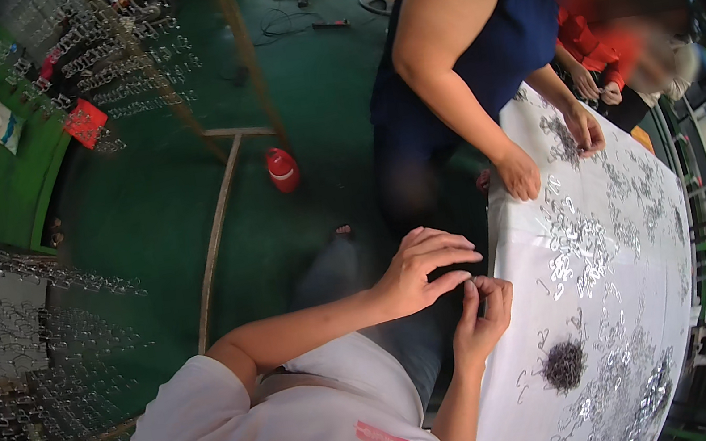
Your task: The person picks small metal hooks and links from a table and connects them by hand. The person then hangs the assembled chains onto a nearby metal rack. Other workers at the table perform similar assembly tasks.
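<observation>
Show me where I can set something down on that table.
The white-covered table has a bare strip along its left edge, between the wearer's right hand and the round dark pile of metal hooks. A smaller patch lies between the co-worker's hand at the edge and the bright loose hooks. Crowded: the middle and lower right, strewn with hooks.

- You're holding your left hand [425, 268] with the fingers fanned out, thumb hovering right by your right hand [487, 314].
- Your right fingertips are pinching a small dark piece [468, 281], too tiny to make out, tbh.
- Both hands are hanging just off the edge of the white-covered table [520, 287].
- Loose bent metal hooks [588, 255] are littering it, and a dark tangled clump [563, 366] is sitting near you.
- Across from you, a co-worker in navy [527, 11] is leaning over more hooks.
</observation>
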`<state>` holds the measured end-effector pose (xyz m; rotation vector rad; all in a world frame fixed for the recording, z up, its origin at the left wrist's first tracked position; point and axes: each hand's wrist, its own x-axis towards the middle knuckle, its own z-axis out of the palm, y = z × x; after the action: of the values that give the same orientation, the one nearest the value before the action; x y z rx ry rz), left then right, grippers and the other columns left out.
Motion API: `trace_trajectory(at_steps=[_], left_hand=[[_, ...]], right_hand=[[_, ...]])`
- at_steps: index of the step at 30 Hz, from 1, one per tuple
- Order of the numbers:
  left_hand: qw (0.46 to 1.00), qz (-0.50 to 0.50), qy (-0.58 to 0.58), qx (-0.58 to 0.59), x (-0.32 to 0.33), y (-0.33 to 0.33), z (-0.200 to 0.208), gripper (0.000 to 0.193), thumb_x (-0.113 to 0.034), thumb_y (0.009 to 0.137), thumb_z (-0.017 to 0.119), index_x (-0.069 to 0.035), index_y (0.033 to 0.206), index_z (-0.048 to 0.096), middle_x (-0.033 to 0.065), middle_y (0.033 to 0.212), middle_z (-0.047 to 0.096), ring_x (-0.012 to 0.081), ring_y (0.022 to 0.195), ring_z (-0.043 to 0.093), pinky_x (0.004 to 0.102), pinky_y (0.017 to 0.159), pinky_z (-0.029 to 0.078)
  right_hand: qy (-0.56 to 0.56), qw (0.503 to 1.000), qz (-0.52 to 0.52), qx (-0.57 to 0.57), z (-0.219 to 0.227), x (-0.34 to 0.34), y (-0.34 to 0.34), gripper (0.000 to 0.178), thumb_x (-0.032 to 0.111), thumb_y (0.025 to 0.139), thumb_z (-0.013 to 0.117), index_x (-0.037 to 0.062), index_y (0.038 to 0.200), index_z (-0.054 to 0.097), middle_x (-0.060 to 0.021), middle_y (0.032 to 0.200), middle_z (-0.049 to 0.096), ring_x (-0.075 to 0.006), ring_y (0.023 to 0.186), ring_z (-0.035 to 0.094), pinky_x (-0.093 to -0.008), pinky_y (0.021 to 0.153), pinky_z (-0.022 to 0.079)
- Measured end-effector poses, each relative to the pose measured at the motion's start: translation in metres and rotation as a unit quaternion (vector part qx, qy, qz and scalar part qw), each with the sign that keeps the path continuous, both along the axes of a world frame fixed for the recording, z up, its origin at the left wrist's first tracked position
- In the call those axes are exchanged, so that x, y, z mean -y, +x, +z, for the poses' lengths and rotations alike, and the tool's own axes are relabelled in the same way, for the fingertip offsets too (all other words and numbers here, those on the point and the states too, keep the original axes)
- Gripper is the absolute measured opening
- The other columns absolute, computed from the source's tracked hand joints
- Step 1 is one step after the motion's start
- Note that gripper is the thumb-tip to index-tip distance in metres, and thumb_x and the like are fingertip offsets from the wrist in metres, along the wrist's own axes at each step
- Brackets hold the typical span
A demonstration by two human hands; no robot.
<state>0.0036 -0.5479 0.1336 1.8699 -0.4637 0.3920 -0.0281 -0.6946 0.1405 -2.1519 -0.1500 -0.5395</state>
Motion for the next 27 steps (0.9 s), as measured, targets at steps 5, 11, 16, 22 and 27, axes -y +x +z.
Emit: trace_trajectory(at_steps=[5, 11, 16, 22, 27], left_hand=[[0.995, -0.093, 0.011, 0.022, -0.014, 0.02, 0.002, 0.013, -0.011, 0.077, 0.075, -0.011, 0.09, 0.073, 0.0013, 0.107, 0.066, 0.0203, 0.107, 0.057, 0.0383, 0.098, 0.038], [0.981, -0.188, -0.047, -0.013, -0.021, 0.032, 0.009, 0.013, -0.005, 0.072, 0.076, -0.009, 0.083, 0.071, 0.0038, 0.107, 0.066, 0.0233, 0.107, 0.057, 0.0371, 0.093, 0.045], [0.966, -0.247, -0.072, -0.034, -0.017, 0.037, 0.009, 0.014, 0.001, 0.072, 0.073, -0.005, 0.083, 0.068, 0.0086, 0.11, 0.063, 0.0256, 0.113, 0.054, 0.0378, 0.097, 0.043], [0.931, -0.326, -0.141, -0.09, 0.003, 0.047, 0.012, 0.015, 0.001, 0.077, 0.068, -0.003, 0.092, 0.069, 0.0101, 0.114, 0.062, 0.0238, 0.111, 0.056, 0.0352, 0.096, 0.043], [0.952, -0.287, 0.001, -0.11, 0.071, 0.099, -0.009, 0.022, -0.003, 0.083, 0.066, -0.004, 0.105, 0.069, 0.0077, 0.104, 0.067, 0.0187, 0.1, 0.063, 0.0298, 0.086, 0.048]], right_hand=[[0.012, 0.999, 0.04, -0.016, 0.007, 0.001, 0.007, 0.008, -0.002, 0.081, 0.065, 0.0001, 0.086, 0.059, -0.0123, 0.087, 0.057, -0.0278, 0.082, 0.057, -0.0358, 0.073, 0.046], [0.027, 0.997, 0.063, -0.032, 0.016, 0.003, 0.003, 0.007, 0.002, 0.08, 0.068, 0.0025, 0.083, 0.063, -0.0105, 0.084, 0.06, -0.0273, 0.082, 0.058, -0.036, 0.074, 0.045], [0.099, 0.992, 0.065, -0.034, 0.01, 0.008, -0.002, 0.008, 0.008, 0.078, 0.072, 0.0064, 0.084, 0.066, -0.0058, 0.083, 0.06, -0.0233, 0.079, 0.058, -0.0336, 0.075, 0.042], [0.091, 0.995, 0.043, -0.012, 0.01, 0.021, -0.013, 0.009, 0.009, 0.079, 0.073, 0.0067, 0.084, 0.066, -0.0041, 0.083, 0.059, -0.0192, 0.078, 0.055, -0.0309, 0.074, 0.042], [0.111, 0.994, 0.0, 0.003, 0.003, 0.034, -0.02, 0.01, 0.01, 0.078, 0.073, 0.0088, 0.085, 0.067, -0.0025, 0.08, 0.056, -0.0185, 0.074, 0.054, -0.0321, 0.074, 0.036]])
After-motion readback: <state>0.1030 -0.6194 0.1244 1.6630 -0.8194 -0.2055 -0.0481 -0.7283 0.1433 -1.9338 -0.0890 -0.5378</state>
